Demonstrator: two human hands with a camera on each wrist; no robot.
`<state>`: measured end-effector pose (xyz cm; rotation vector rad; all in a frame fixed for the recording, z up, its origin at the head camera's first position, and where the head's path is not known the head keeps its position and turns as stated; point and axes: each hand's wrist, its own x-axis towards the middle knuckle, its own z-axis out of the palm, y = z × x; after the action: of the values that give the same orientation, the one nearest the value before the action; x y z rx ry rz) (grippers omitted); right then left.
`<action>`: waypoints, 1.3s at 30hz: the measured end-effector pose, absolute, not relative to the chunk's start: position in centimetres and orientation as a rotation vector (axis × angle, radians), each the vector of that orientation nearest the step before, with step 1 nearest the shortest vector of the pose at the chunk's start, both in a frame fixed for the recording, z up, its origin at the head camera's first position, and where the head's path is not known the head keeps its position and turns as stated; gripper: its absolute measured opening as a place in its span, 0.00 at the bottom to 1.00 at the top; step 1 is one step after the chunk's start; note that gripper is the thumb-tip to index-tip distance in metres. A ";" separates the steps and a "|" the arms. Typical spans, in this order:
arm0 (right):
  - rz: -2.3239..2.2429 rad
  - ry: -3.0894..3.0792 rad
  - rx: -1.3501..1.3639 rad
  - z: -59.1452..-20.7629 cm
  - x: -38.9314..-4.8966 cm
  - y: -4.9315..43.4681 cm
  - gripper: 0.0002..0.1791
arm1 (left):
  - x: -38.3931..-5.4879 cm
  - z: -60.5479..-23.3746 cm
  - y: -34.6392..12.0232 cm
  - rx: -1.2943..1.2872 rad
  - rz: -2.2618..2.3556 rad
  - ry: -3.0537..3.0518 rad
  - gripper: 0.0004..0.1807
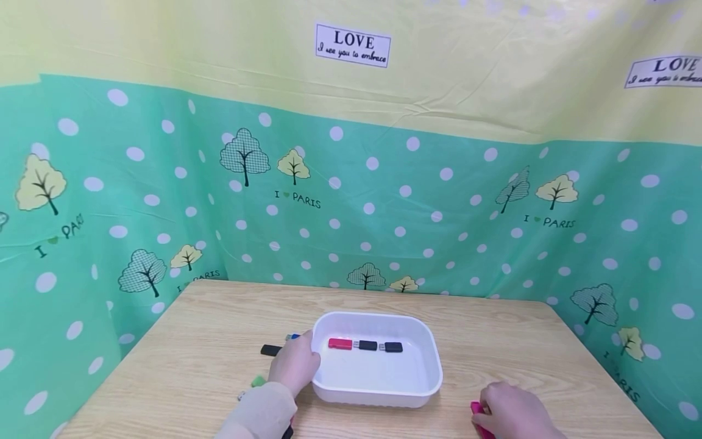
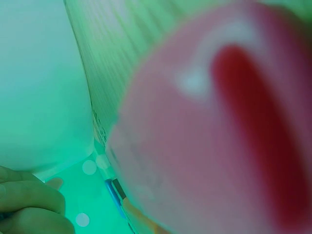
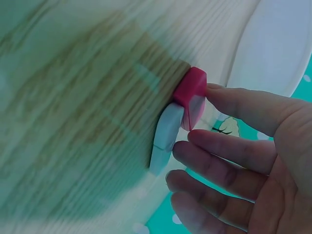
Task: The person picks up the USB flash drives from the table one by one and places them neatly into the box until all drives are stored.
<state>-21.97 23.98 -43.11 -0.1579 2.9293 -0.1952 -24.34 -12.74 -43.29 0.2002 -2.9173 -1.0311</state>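
Observation:
A white plastic tray point(image 1: 378, 390) holds a red USB stick point(image 1: 340, 344), a black USB stick point(image 1: 367, 346) and another black one point(image 1: 393, 347) in a row. At its left rim is my left hand point(image 1: 295, 364), fingers bent; I cannot tell what, if anything, they hold. Right of the tray, my right hand point(image 1: 512, 410) pinches a pink USB stick point(image 3: 191, 95), with thumb and index finger at its two ends. A white USB stick point(image 3: 167, 134) lies against the pink one, close to the middle fingertip.
Left of the tray lie a black USB stick point(image 1: 271, 350), a blue one point(image 1: 293, 336) and a green one point(image 1: 258, 381) by the left sleeve. More pink and black pieces show partly under the left wrist. A polka-dot curtain point(image 1: 351, 213) hangs behind the wooden table point(image 1: 482, 323).

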 end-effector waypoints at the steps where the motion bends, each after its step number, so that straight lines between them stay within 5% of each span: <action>1: -0.192 2.931 -0.157 -43.1 -22.0 24.0 0.12 | -24.3 -43.3 -12.7 0.201 -1.030 -2.918 0.26; 39: -0.522 2.712 -0.077 -44.1 -22.6 24.1 0.08 | -24.2 -43.0 -12.7 0.209 -1.047 -2.922 0.26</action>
<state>-22.59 24.08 -44.09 -0.0767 2.7121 -0.5223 -24.24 -12.74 -43.02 0.2094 -2.9220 -1.0468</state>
